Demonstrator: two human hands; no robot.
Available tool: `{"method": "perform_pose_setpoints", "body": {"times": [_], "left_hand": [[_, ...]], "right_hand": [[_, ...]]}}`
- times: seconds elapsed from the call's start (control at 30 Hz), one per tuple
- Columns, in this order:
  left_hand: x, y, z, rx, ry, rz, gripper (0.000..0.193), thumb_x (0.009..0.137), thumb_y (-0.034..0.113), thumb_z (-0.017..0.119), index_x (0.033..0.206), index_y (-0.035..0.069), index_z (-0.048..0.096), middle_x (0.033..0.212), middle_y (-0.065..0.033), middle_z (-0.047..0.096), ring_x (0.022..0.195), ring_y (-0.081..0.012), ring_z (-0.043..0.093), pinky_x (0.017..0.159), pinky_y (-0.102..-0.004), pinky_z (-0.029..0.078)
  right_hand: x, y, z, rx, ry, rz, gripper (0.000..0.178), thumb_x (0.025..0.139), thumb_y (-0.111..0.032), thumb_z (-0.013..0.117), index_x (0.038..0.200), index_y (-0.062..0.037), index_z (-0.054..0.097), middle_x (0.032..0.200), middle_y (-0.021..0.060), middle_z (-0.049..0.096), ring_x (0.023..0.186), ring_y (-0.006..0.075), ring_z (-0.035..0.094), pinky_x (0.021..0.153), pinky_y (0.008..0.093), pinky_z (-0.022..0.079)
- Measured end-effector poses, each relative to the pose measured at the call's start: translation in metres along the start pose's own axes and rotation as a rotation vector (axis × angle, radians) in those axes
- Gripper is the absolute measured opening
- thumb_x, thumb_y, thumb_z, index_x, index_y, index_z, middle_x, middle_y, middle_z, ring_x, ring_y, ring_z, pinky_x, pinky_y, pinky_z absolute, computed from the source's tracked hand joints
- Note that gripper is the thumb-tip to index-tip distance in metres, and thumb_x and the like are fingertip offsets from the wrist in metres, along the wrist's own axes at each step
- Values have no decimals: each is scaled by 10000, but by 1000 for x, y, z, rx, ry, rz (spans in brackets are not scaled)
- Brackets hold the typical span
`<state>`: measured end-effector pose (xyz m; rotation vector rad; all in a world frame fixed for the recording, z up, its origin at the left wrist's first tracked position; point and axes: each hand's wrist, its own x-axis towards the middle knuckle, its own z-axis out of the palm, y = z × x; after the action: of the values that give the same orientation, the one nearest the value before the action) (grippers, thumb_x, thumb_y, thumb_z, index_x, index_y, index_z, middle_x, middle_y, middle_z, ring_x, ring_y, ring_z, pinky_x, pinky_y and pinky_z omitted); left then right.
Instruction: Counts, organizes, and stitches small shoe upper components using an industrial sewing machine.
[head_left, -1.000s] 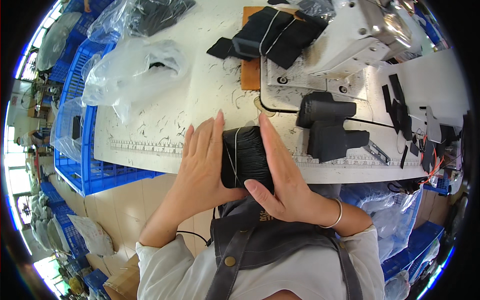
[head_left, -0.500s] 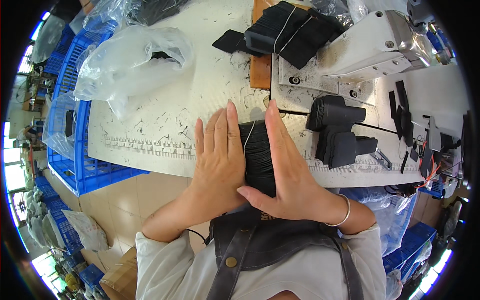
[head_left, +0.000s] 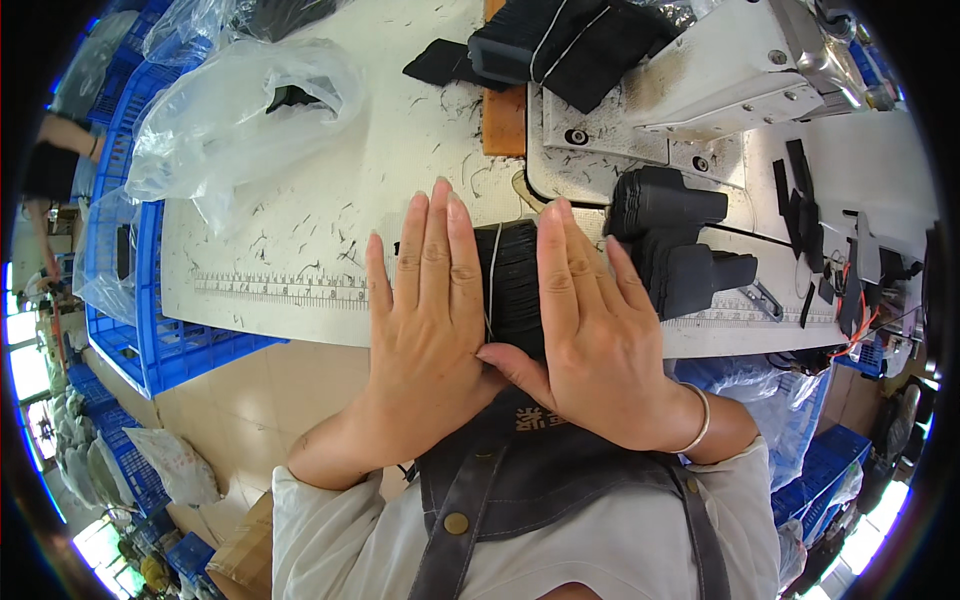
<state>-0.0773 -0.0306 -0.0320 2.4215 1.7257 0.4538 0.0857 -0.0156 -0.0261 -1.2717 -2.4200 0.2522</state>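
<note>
Flattened further since a second ago: left hand (head_left: 425, 300) and right hand (head_left: 590, 330), fingers straight, palms pressing a black fabric stack (head_left: 512, 285) between them at the bench (head_left: 300, 230) edge, apparently squaring it. No pinching grip. Sewing machine (head_left: 720, 90) beyond.

A garment workshop: sewing machine (head_left: 740, 70) on a thread-strewn table (head_left: 330, 200), blue crates (head_left: 130, 300), bundled black fabric (head_left: 590, 40).

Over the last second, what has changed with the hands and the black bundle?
Both hands opened out: a second ago the left hand and right hand cupped the black stack; now they press its sides with flat palms, fingers straight. The stack stays at the table edge, its white string on. The black pieces beside it are unmoved.
</note>
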Motion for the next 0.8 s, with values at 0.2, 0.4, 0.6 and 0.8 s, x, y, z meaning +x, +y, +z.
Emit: {"method": "perform_pose_setpoints", "body": {"times": [0.2, 0.4, 0.6, 0.8], "left_hand": [[-4, -11, 7, 22, -17, 20, 967, 704, 317, 647, 1414, -141, 175, 1471, -289, 256, 1364, -437, 271, 1063, -620, 183], [-1, -22, -6, -59, -142, 73, 1010, 649, 240, 669, 1428, -130, 143, 1461, -283, 238, 1357, -438, 251, 1082, -594, 180], [-5, -21, -1, -172, -73, -14, 930, 701, 194, 673, 1443, -75, 181, 1488, -277, 205, 1329, -445, 271, 1096, -591, 151], [-10, -9, -1, 64, -67, 3, 1018, 645, 193, 683, 1425, -139, 120, 1442, -281, 258, 1336, -439, 270, 1079, -620, 153]], "right_hand": [[9, -20, -24, -66, 78, -187, 806, 868, -512, 530, 1324, 138, 393, 1377, 337, 384, 1282, 461, 400, 1034, 507, 332], [17, -9, -3, 124, -40, -200, 835, 761, -443, 638, 1297, 157, 412, 1405, 317, 351, 1302, 476, 356, 1055, 473, 341], [22, 7, 24, 513, 106, -233, 797, 759, -226, 674, 1371, 134, 313, 1443, 309, 288, 1332, 464, 306, 1101, 458, 282], [-2, -9, 6, 536, -73, -192, 851, 730, -169, 690, 1410, 103, 255, 1457, 338, 219, 1346, 498, 243, 1111, 494, 244]]}}
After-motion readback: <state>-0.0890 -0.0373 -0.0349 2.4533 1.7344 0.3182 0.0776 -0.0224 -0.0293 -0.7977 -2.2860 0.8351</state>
